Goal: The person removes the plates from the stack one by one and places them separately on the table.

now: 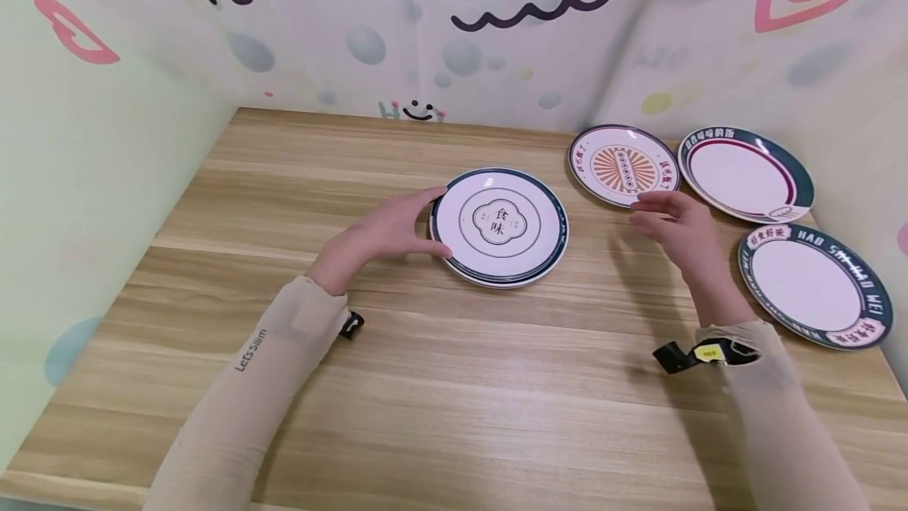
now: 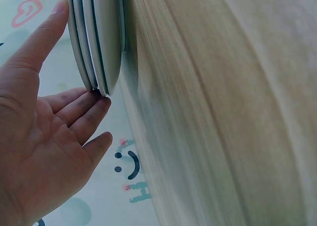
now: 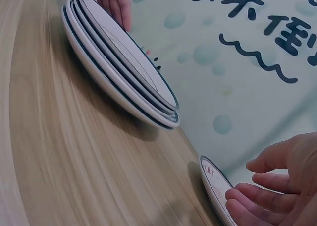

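Note:
A stack of several round plates (image 1: 500,227) sits near the middle of the table, the top one white with a dark rim and a flower-shaped emblem. My left hand (image 1: 386,235) touches its left rim, thumb and fingers spread apart. In the left wrist view the left hand (image 2: 54,127) has its fingertips against the stacked rims (image 2: 101,47). Farther right, my right hand (image 1: 677,235) is near the front edge of a plate with an orange sunburst (image 1: 603,168). The right wrist view shows the right hand (image 3: 277,186) holding nothing, its fingers loosely bent.
Two more plates lie at the right: one with a wide green rim (image 1: 738,172) at the back, one with lettering round its rim (image 1: 805,286) nearer me. The wooden table (image 1: 454,400) meets a printed cloth backdrop (image 1: 397,61) behind.

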The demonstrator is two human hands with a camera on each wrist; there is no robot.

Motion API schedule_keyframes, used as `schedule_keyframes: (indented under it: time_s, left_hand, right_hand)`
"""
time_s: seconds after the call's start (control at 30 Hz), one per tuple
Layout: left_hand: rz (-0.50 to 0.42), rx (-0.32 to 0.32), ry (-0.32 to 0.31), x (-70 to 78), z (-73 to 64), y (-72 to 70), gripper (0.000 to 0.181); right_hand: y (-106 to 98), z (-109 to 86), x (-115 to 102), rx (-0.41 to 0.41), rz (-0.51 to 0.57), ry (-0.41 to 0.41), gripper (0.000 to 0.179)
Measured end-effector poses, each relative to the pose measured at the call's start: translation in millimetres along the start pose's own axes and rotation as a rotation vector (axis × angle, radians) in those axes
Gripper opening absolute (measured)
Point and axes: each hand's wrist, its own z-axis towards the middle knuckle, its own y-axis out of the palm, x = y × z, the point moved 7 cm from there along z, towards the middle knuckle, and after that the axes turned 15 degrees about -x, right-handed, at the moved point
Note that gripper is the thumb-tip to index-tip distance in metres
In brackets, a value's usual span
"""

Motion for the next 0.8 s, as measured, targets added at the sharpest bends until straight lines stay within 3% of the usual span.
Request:
schedule_keyframes:
  time_s: [0.43,0.6,0.8]
  left_hand:
    - [-0.001,0.003,0.004,0.9,-0.1,0.3,0.108]
    - [0.005,0.009,0.013,1.4,0.0,-0.2,0.107]
    - [0.006,0.013,0.023,3.1,-0.7,-1.0,0.105]
  right_hand:
    - [37.5,12.9,-25.5,-0.140,0.073,-0.063,0.037]
    - [52.6,16.5,-32.8,-0.202,0.034,-0.032,0.038]
    - [70.2,20.3,-35.4,-0.343,-0.012,0.026,0.040]
